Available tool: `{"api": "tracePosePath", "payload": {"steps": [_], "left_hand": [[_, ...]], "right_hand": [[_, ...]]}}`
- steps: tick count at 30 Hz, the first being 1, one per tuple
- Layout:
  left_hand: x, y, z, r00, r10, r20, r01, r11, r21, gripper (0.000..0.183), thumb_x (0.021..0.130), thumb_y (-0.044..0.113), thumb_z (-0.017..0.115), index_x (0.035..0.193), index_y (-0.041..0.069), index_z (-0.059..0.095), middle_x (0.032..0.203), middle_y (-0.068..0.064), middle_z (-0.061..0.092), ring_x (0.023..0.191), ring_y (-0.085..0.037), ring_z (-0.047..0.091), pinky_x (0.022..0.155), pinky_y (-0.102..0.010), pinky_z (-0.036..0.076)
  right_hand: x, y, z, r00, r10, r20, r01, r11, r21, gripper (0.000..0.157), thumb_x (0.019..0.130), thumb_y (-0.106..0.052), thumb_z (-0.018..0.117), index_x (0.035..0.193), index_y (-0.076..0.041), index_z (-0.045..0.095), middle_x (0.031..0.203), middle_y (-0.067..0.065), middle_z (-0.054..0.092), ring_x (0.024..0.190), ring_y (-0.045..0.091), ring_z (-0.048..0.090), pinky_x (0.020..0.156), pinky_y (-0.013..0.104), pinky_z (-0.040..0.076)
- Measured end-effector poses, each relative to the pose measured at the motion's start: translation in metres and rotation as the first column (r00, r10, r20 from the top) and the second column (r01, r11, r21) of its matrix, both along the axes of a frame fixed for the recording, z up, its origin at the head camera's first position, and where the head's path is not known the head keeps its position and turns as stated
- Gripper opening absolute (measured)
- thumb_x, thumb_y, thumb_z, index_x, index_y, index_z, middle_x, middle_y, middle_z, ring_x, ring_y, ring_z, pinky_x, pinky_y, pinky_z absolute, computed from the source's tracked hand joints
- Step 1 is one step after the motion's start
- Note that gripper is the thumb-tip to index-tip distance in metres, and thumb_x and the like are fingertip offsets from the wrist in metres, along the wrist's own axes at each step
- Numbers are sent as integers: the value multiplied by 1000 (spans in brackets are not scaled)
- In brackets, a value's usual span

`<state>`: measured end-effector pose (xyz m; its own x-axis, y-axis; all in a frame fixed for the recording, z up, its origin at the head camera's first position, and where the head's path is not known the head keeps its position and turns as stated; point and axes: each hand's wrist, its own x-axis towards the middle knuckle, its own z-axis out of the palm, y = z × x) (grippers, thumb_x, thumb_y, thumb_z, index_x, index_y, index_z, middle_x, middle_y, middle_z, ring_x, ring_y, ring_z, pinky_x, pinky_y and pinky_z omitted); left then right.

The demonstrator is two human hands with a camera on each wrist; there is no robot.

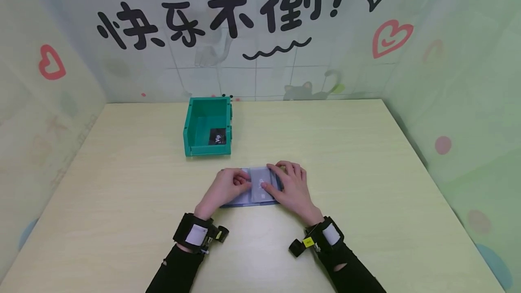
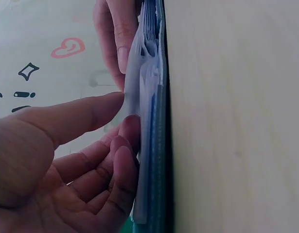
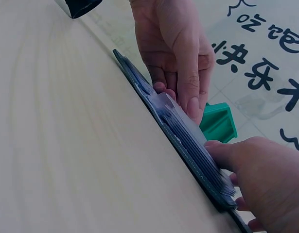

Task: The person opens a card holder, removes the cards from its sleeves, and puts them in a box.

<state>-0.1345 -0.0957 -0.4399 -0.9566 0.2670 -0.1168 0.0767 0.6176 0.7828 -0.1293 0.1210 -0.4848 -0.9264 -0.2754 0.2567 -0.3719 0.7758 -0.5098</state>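
A card holder [image 1: 241, 200] with a dark blue cover and several clear sleeves lies opened out on the table. One translucent sleeve page [image 1: 259, 192] near its middle shows faint pale lettering. My left hand [image 1: 229, 187] pinches that page's left edge between thumb and forefinger, the other fingers curled below, as the left wrist view shows. On the opposite side, my right hand [image 1: 292, 190] holds the holder's right part. Its thumb [image 3: 222, 153] presses on the stacked sleeves [image 3: 195, 141], while the other fingers lie along the outer edge, partly hidden.
Beyond the holder, slightly left, stands a green bin [image 1: 207, 151]. A black card [image 1: 217, 136] marked "Vip" lies inside it. Printed cloth walls [image 1: 252, 76] border the pale wooden table [image 1: 134, 184] at the back and both sides.
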Motion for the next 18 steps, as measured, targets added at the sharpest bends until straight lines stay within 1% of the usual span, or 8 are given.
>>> {"api": "tracePosePath", "payload": {"steps": [4,7,11,13,15,18], "left_hand": [[-1,0,-3,1000,-4,7,4,1000,21,21,89,14,75,105,0,73,80,-5,67,69,-12,53,63,-20,42],[-1,1,-3,1000,-2,12,1,999,38,21,89,14,76,104,0,72,80,-5,66,69,-12,53,63,-20,41],[-1,1,-4,1000,1,23,-2,999,52,22,89,14,76,105,0,72,81,-6,66,70,-13,53,64,-20,41],[-2,0,-4,1000,3,28,-4,998,56,22,89,15,76,105,1,72,82,-6,65,71,-13,53,64,-21,41],[-2,0,-5,1000,4,30,-6,998,59,22,89,15,77,105,1,72,82,-6,65,71,-13,53,64,-21,41],[-2,0,-6,1000,7,29,-9,998,63,22,88,15,77,105,1,72,81,-6,65,71,-13,52,64,-21,41]], "right_hand": [[0,-1,1,1000,-1,-12,1,1000,0,55,91,-45,68,136,-15,62,132,14,53,122,36,40,103,57,28],[0,0,1,1000,-3,-2,3,1000,-9,56,91,-45,68,137,-15,61,133,14,52,123,37,39,103,57,27],[0,0,1,1000,-2,0,2,999,-50,54,90,-44,70,135,-15,63,132,14,51,122,37,39,104,57,26],[-1,-1,1,1000,-1,-22,0,997,-79,53,89,-42,72,133,-14,64,130,14,51,121,37,38,103,56,25],[-1,-2,0,998,3,-67,-11,992,-123,50,87,-38,75,129,-13,66,125,14,53,119,36,39,102,55,23],[-2,-4,-1,991,26,-128,-55,974,-222,44,86,-28,77,124,-9,67,113,12,62,114,34,43,99,54,22]]}}
